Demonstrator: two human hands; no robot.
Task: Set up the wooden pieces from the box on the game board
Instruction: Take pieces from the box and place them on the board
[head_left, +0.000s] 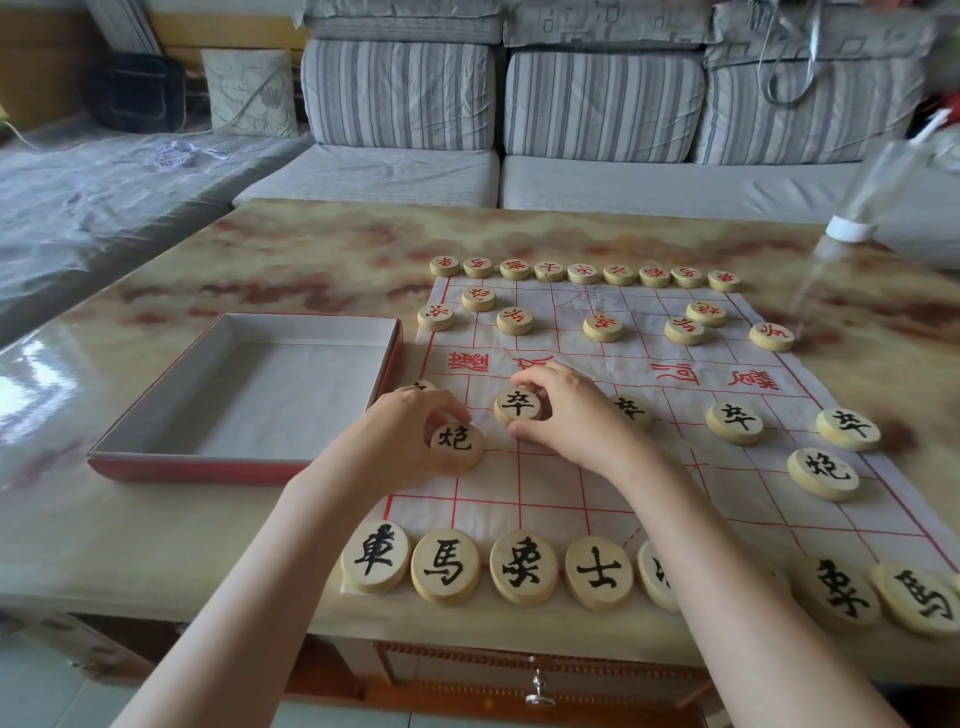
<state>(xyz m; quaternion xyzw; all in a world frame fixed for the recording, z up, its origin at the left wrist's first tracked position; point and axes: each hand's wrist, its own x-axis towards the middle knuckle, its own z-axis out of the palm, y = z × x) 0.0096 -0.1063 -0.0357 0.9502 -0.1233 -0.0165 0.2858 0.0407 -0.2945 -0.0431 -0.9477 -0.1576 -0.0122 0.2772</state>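
A white cloth game board (597, 467) with red lines lies on the table. Round wooden pieces with red characters fill its far rows (582, 273). Black-lettered pieces line the near edge (447, 564). My left hand (410, 426) grips a black cannon piece (457, 444) at the board's left side. My right hand (566, 410) pinches a black soldier piece (518, 405) between thumb and fingers. Other black soldiers (733, 422) and a second cannon (823, 473) sit to the right. The red box (249, 395) left of the board holds no pieces.
The marble-patterned table (311, 249) has its front edge near me, with a drawer knob (539, 691) below. A clear plastic bottle (862, 202) leans at the far right. A striped sofa (602, 104) stands behind the table.
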